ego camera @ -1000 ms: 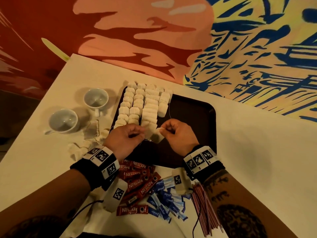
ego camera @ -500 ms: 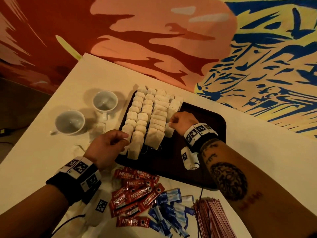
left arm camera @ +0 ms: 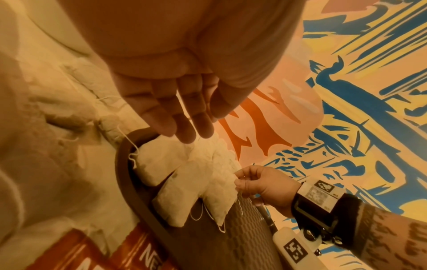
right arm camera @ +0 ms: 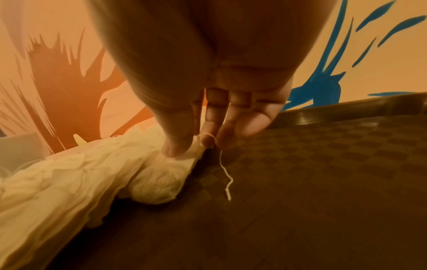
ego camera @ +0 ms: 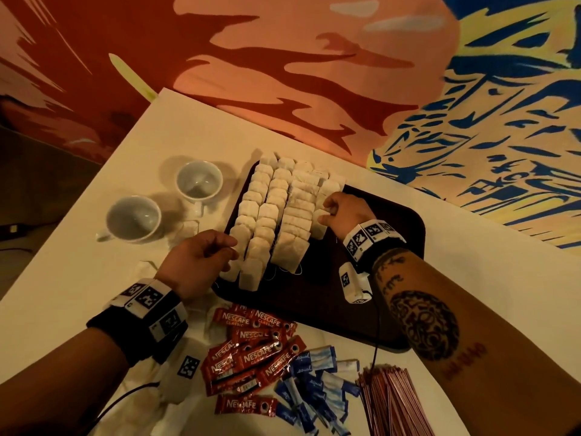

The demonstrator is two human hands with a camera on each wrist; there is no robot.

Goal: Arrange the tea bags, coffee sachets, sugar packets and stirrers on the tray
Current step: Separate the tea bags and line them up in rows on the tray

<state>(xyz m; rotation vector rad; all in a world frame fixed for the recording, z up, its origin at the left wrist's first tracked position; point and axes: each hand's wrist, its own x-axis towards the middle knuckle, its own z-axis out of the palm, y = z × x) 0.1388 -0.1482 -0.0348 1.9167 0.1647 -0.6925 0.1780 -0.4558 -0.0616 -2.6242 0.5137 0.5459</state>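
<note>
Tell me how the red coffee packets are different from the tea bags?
The tea bags are plain off-white with strings; the coffee sachets are shiny red with printed words. The tea bags lie in neat rows on the tray; the coffee sachets sit jumbled on the table. Both are small and flat.

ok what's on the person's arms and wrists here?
Both forearms bare, no sleeves. Left hand and right hand each have a black wristband carrying white blocks with black square codes, a white coded pod hanging under it, and a thin black cable. Dark tattoos on the right forearm.
</note>
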